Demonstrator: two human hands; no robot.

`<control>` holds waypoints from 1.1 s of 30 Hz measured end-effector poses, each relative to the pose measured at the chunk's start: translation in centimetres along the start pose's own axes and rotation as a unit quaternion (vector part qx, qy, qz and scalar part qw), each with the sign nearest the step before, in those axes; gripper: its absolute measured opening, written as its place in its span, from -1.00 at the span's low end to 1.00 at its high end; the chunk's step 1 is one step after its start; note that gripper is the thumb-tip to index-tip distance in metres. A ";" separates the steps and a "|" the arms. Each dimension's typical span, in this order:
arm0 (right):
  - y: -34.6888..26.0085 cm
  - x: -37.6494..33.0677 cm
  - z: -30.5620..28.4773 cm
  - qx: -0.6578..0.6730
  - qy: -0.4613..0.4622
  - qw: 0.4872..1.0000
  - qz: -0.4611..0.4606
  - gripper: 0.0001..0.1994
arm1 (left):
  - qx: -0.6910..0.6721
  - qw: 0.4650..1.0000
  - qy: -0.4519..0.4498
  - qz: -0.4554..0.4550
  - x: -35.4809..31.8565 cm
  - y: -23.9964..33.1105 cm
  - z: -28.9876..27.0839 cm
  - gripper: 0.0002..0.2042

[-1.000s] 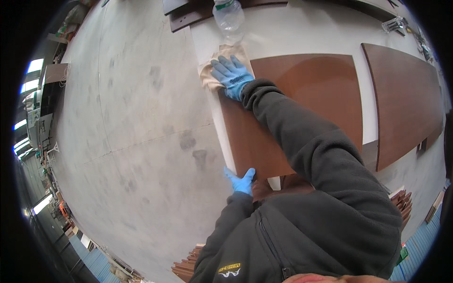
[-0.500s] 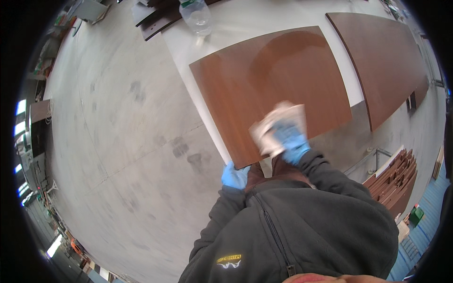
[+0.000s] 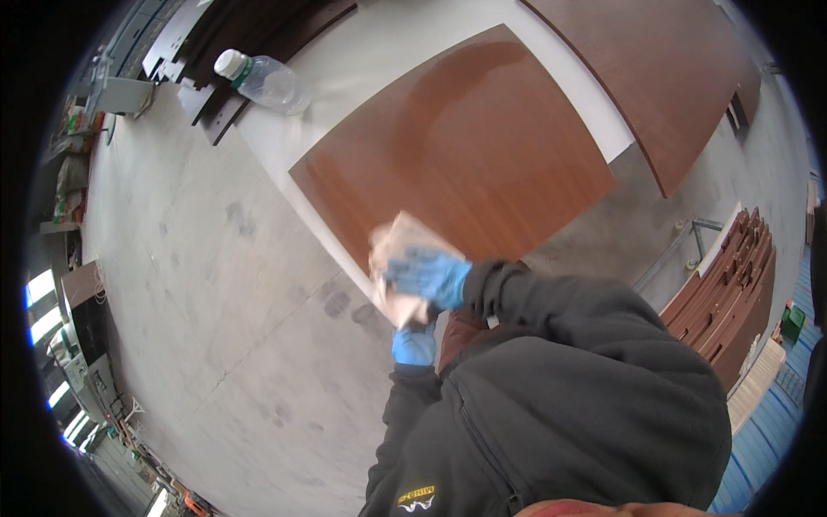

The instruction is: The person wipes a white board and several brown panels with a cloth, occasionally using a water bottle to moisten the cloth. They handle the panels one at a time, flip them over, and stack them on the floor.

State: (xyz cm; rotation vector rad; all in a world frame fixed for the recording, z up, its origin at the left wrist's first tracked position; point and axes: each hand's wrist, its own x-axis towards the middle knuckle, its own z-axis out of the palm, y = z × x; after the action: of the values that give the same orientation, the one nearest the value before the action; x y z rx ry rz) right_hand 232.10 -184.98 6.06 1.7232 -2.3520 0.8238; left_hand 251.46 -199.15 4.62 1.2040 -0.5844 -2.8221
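A curved-edged, brown wood-grain panel [image 3: 465, 146] lies on a white surface in front of me, with a glossy patch towards its far side. My right hand [image 3: 428, 277], in a blue glove, holds a folded off-white cloth [image 3: 403, 237] against the panel's near left part. The cloth is slightly blurred. Just below it, my left hand [image 3: 414, 346], also gloved in blue, is at the panel's near corner and grips it there. Cloth and right hand cover that corner and the left fingertips.
A clear plastic bottle [image 3: 274, 84] with a white cap lies beyond the panel's left corner, near stacked dark boards [image 3: 250, 39]. Another brown panel [image 3: 642, 69] lies at the right. Several brown pieces [image 3: 724, 284] lean together on a rack at the lower right.
My right hand has swept the cloth left across the panel, over the near corner by my left hand. The view has turned, so the bottle shows further left.
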 end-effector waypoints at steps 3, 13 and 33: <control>11.8 2.5 -6.8 -0.017 -0.014 0.991 0.128 -0.40 | 0.053 0.997 0.027 0.041 -0.5 -0.7 1.5 -0.42; 33.8 -3.3 -14.8 -0.329 0.008 0.883 0.336 -0.40 | 0.054 0.992 0.100 0.061 -0.2 -1.4 2.7 -0.40; 4.5 -16.6 -13.5 -0.105 -0.070 0.944 0.305 -0.46 | 0.072 0.989 0.118 0.044 0.8 -1.9 -0.6 -0.40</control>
State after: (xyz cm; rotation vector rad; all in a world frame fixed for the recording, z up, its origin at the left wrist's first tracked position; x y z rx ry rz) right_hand 230.76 -163.37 9.34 0.9985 -2.9917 0.4844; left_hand 251.61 -197.76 3.05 1.4684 -0.8145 -2.5522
